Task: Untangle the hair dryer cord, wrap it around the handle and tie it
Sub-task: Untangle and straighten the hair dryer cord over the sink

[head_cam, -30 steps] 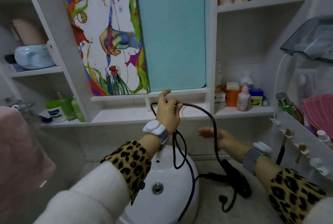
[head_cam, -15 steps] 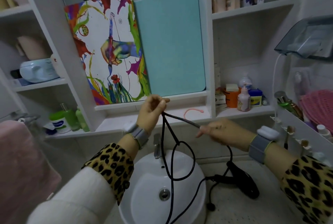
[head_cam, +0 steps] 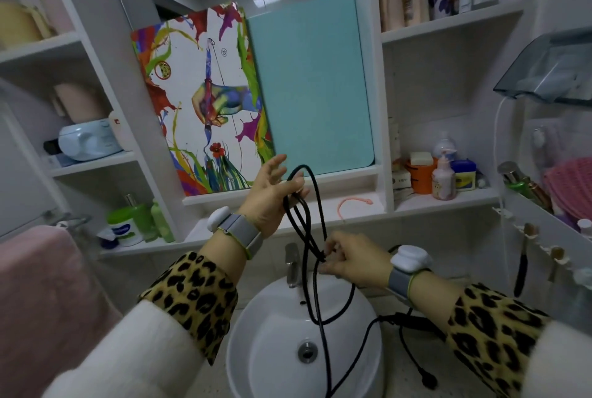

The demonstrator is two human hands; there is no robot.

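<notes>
The job is early, by my reading: the cord is not yet free of its tangle, nothing is wound round the handle, and no tie is made.

Above the white, smooth, round sink (head_cam: 256,317), toward its left side, the left hand (head_cam: 272,195) is raised. Its thumb and a finger pinch the top of a narrow loop of cord (head_cam: 320,208) while the other fingers spread loose. The cord is thin, black, matte and limp. Its strands drop from that loop, cross, and hang on into the sink bowl.

Lower, just above the sink's rim, the right hand (head_cam: 349,263) pinches the place where the strands cross, apparently picking at a knot.

To the right of the sink, the hair dryer (head_cam: 413,320) lies on the speckled table (head_cam: 400,375). It is dark, looks like hard plastic, and is mostly hidden behind the right forearm. The plug (head_cam: 427,381) lies on the table nearer the camera.

Left to do: clear the crossing, wind the cord, tie it.
</notes>
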